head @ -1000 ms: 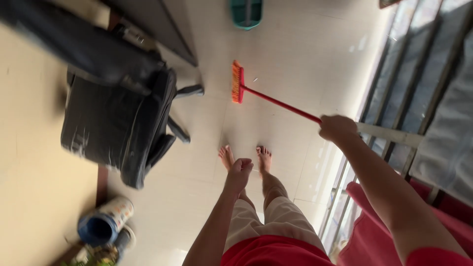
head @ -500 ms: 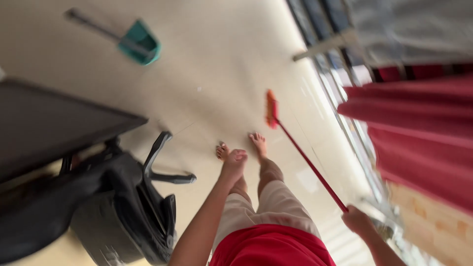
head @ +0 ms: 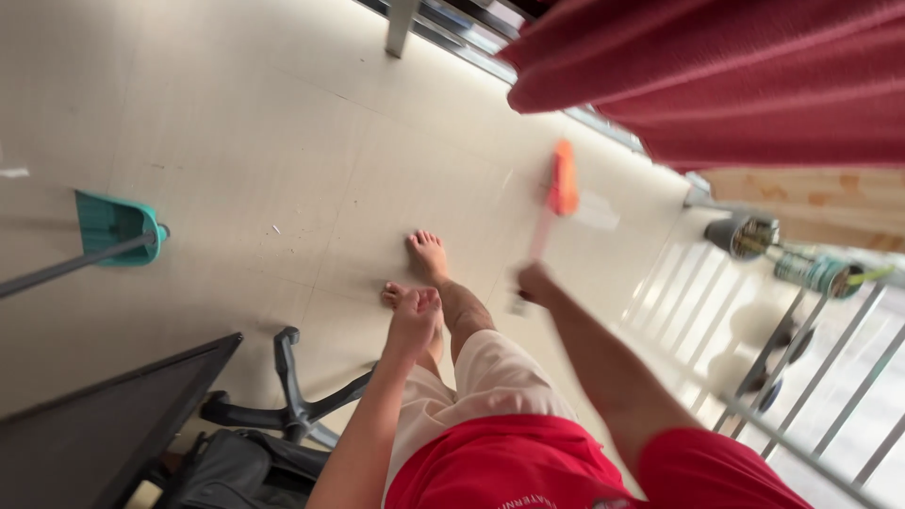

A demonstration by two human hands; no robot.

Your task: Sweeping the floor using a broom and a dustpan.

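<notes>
Where pale floor tiles (head: 283, 123) meet a red curtain (head: 716, 75) and railing (head: 820, 377), the right hand (head: 535, 283) has its fingers clamped on a blurred broom (head: 562, 179), its orange head ahead of bare feet. Left hand (head: 415, 316) hangs loosely curled, holding nothing. A teal dustpan (head: 118, 226) lies left; an office chair (head: 283, 415) stands behind.

Tiled floor (head: 264, 141) beside a railing (head: 801, 405).
Teal dustpan (head: 113, 226) at left; office chair (head: 283, 415) below; red curtain (head: 716, 75) above; pots (head: 754, 236) near railing.

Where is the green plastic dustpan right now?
In the head view, the green plastic dustpan sits on the pale tiled floor at the far left, beyond the black office chair and left of the bare feet.
</notes>
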